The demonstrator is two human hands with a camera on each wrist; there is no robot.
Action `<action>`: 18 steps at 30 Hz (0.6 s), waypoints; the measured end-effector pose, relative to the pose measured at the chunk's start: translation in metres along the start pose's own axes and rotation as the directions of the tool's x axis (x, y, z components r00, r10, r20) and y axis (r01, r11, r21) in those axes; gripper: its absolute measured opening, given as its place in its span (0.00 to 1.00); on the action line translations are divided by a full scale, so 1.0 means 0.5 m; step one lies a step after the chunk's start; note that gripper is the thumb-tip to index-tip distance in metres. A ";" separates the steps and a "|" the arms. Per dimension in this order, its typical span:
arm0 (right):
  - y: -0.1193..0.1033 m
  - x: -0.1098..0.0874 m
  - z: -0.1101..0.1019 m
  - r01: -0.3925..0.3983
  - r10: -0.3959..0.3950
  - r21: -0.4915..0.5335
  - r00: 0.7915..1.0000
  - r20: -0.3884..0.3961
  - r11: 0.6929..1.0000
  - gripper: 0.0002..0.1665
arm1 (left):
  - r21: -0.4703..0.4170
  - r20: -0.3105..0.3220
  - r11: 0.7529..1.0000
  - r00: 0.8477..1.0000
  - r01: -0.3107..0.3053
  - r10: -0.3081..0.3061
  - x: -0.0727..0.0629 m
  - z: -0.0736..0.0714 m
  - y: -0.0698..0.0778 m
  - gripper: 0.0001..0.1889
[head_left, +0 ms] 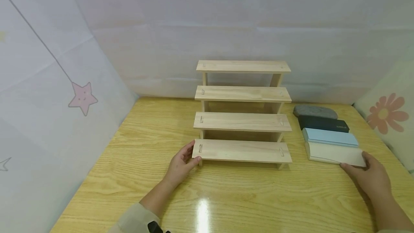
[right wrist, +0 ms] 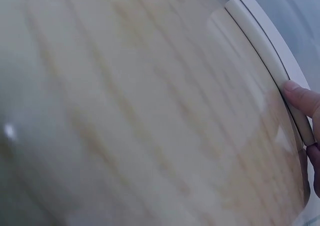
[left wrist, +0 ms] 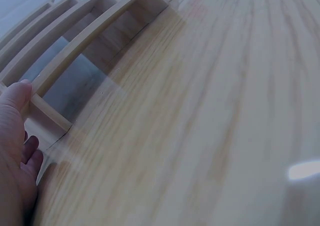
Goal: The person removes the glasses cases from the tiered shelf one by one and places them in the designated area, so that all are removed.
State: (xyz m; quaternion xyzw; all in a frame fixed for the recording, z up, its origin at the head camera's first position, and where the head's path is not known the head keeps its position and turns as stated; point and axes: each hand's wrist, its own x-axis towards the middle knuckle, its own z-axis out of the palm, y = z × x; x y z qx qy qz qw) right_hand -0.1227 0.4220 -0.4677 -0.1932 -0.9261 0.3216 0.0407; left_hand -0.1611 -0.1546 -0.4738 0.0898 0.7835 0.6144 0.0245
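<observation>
A wooden four-tier display stand [head_left: 242,151] rises in steps toward the back of the table. My left hand [head_left: 179,164] holds the left end of its lowest tier, thumb at the front corner. In the left wrist view the thumb [left wrist: 17,93] lies against the board's end, with the other fingers lower, beside the leg. Over on the right, my right hand [head_left: 373,175] grips the right end of a cream glasses case [head_left: 334,151], thumb on its front edge. The right wrist view shows the case [right wrist: 260,36] lying on the table, the thumb [right wrist: 297,93] pressed to its side.
Behind the cream case lie a light blue glasses case [head_left: 331,136], a black one [head_left: 323,123] and a grey one [head_left: 315,111], in a row going back. The wood-grain table [head_left: 145,125] ends at a pale cloth backdrop [head_left: 155,56] on the left, back and right.
</observation>
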 end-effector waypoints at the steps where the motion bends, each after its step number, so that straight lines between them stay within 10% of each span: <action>1: 0.000 0.001 0.000 0.004 -0.004 0.000 1.000 0.000 1.000 0.60 | 0.000 0.000 1.000 1.000 -0.001 0.001 0.000 0.000 0.000 0.36; 18: -0.002 0.019 -0.007 -0.016 0.016 0.013 1.000 0.014 1.000 0.60 | -0.006 0.001 1.000 1.000 -0.002 0.002 -0.002 -0.001 -0.003 0.36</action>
